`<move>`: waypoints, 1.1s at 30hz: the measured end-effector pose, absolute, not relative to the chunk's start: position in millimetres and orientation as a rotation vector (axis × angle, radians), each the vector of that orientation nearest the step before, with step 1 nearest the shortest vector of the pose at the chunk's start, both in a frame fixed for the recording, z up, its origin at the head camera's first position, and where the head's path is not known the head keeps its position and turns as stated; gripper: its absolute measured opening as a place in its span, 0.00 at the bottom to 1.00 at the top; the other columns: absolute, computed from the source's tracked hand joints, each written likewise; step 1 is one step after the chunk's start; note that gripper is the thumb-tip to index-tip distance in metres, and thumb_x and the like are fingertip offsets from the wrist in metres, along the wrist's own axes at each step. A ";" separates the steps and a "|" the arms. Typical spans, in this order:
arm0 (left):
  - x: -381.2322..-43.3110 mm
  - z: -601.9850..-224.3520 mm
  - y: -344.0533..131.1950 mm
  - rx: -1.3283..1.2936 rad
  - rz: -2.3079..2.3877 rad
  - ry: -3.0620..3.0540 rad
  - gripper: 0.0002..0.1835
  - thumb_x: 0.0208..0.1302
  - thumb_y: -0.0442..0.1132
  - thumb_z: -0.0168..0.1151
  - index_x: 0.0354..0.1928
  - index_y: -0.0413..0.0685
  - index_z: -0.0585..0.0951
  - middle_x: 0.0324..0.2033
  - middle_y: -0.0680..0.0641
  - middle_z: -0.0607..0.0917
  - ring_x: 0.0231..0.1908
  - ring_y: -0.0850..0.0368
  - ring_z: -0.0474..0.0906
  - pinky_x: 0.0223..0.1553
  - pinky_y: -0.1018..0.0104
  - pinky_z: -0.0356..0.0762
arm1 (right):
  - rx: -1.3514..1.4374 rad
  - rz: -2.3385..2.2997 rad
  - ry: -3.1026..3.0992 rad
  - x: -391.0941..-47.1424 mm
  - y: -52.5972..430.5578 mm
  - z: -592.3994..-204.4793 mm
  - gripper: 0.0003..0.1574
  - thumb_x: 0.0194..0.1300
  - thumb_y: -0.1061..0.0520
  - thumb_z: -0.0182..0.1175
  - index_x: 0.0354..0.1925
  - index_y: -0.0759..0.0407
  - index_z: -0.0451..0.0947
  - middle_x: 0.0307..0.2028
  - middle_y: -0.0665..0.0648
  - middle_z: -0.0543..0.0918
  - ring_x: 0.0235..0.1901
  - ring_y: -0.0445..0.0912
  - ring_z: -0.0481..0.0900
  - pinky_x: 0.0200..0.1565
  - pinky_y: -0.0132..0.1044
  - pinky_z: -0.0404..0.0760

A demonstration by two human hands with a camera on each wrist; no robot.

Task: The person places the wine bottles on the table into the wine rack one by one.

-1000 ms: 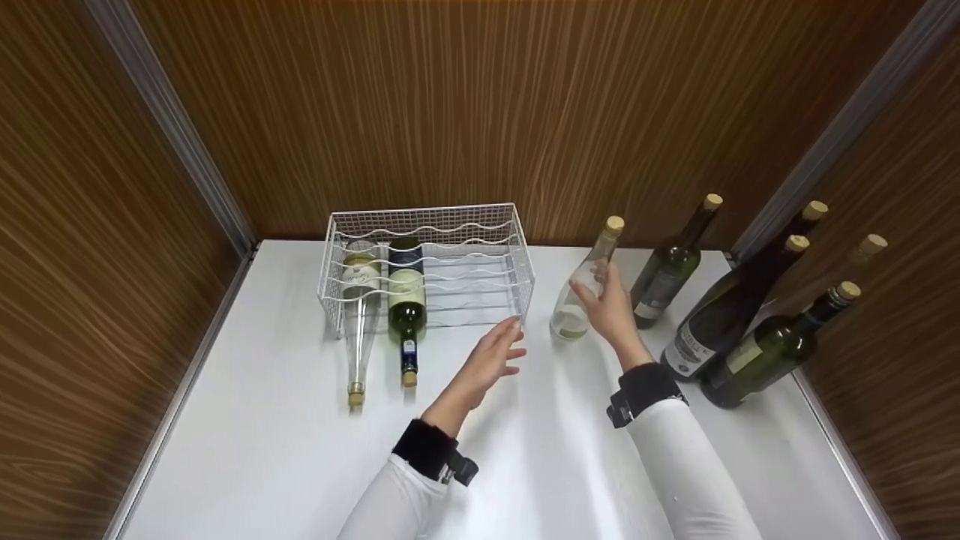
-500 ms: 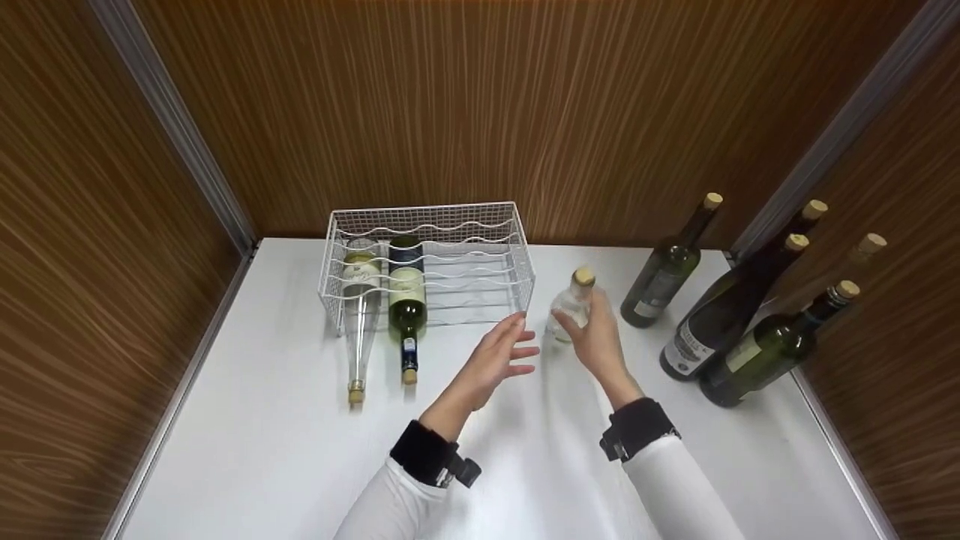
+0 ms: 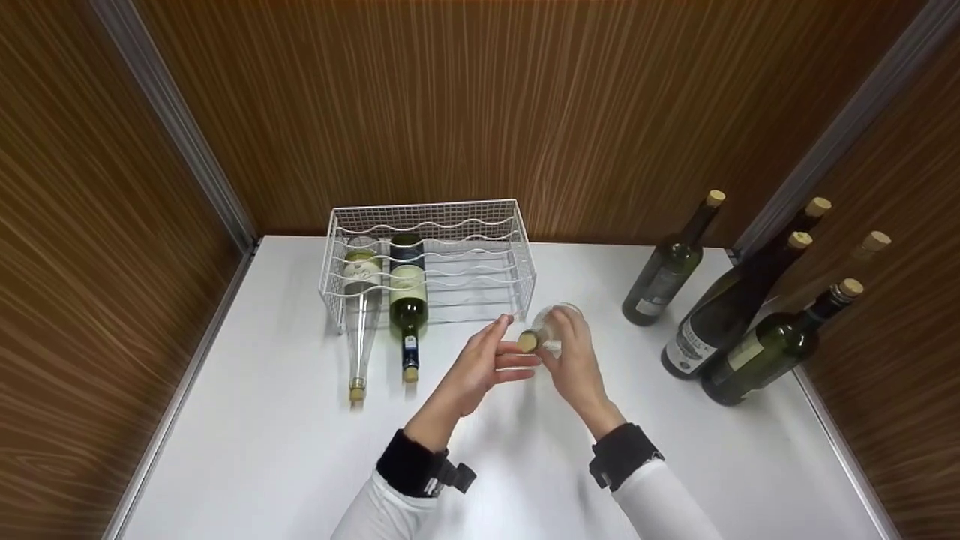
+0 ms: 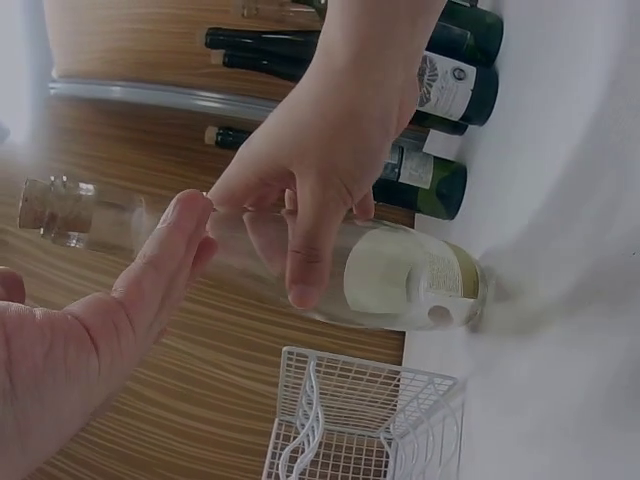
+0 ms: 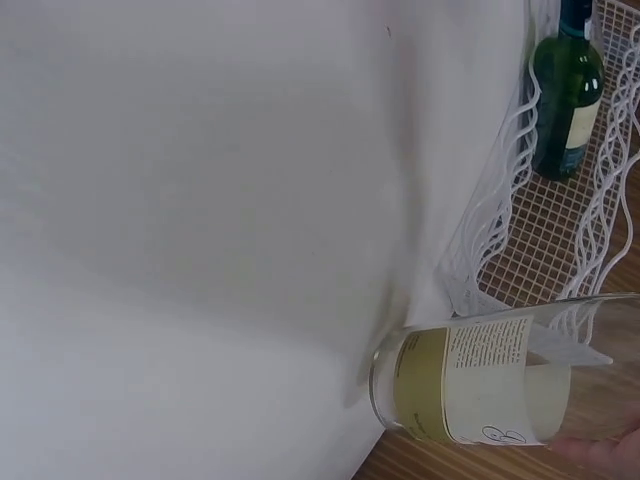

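Observation:
My right hand [image 3: 576,371] grips a clear glass wine bottle [image 4: 410,275] round its body. The bottle's cork [image 3: 528,341] tips toward me in the head view. A cream and gold label [image 5: 480,382] shows near its base, close over the table. My left hand [image 3: 474,373] has its fingers extended, fingertips right at the bottle's neck. Left of both hands stands a white wire bottle rack [image 3: 424,205]. Lying in it are a corked clear bottle [image 3: 363,285] and a green bottle [image 3: 409,309], necks toward me.
Several corked bottles stand at the right, among them a green bottle [image 3: 663,277], a dark bottle with a white label [image 3: 691,345] and another green bottle [image 3: 772,345]. Wood-grain panels [image 3: 450,97] enclose the white table [image 3: 255,420] at the back and sides.
My right hand has brought the clear bottle left and toward me, tipping its neck toward the left hand. My left hand stays nearly in place, fingers now at the neck.

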State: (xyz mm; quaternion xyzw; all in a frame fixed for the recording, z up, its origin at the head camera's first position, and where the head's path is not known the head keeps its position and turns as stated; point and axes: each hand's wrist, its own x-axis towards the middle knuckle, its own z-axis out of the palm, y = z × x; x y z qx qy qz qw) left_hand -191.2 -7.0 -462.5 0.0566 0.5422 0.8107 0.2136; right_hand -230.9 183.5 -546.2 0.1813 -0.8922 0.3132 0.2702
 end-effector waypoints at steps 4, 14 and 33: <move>-189.7 -467.3 -10.9 0.124 2.230 1.486 0.38 0.78 0.57 0.39 0.74 0.32 0.50 0.46 0.26 0.79 0.40 0.46 0.85 0.46 0.54 0.82 | 0.531 0.807 -2.403 -225.8 180.0 -553.6 0.47 0.44 0.73 0.76 0.61 0.61 0.66 0.61 0.62 0.67 0.64 0.57 0.65 0.62 0.50 0.70; -183.7 -491.7 -15.2 -0.025 2.088 1.535 0.41 0.76 0.61 0.40 0.70 0.28 0.55 0.40 0.36 0.74 0.25 0.52 0.82 0.32 0.58 0.85 | 0.608 0.751 -2.490 -215.1 176.7 -565.3 0.41 0.44 0.68 0.78 0.56 0.59 0.71 0.59 0.61 0.70 0.64 0.56 0.65 0.64 0.50 0.67; -167.7 -543.3 -9.4 -0.057 1.731 1.867 0.35 0.72 0.68 0.38 0.49 0.39 0.72 0.16 0.51 0.72 0.09 0.63 0.66 0.08 0.75 0.62 | 0.752 0.828 -2.649 -192.5 184.5 -573.6 0.42 0.46 0.70 0.75 0.59 0.53 0.73 0.64 0.59 0.68 0.66 0.52 0.64 0.65 0.48 0.66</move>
